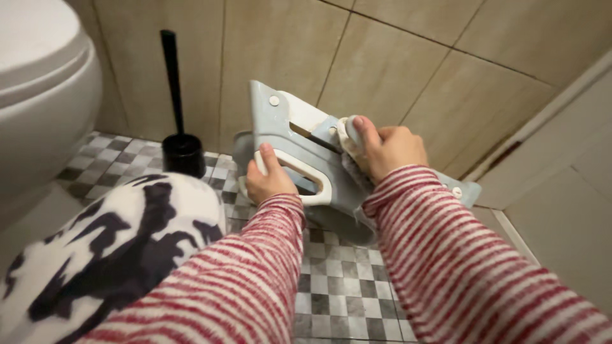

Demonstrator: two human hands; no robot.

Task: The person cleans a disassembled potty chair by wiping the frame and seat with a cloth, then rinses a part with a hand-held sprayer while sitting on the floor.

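A pale blue and white folding plastic frame [275, 121], shaped like a child's toilet step seat, stands tilted on the checkered floor against the tiled wall. My left hand [269, 178] grips its white curved handle. My right hand [386, 148] presses a whitish cloth or sponge [347, 135] against the frame's upper side. Both arms wear red and white striped sleeves.
A white toilet [44, 95] stands at the left. A black toilet brush in its holder [182, 150] stands by the wall. My knee in black and white patterned fabric [121, 242] fills the lower left. A pale door or panel [567, 191] is at the right.
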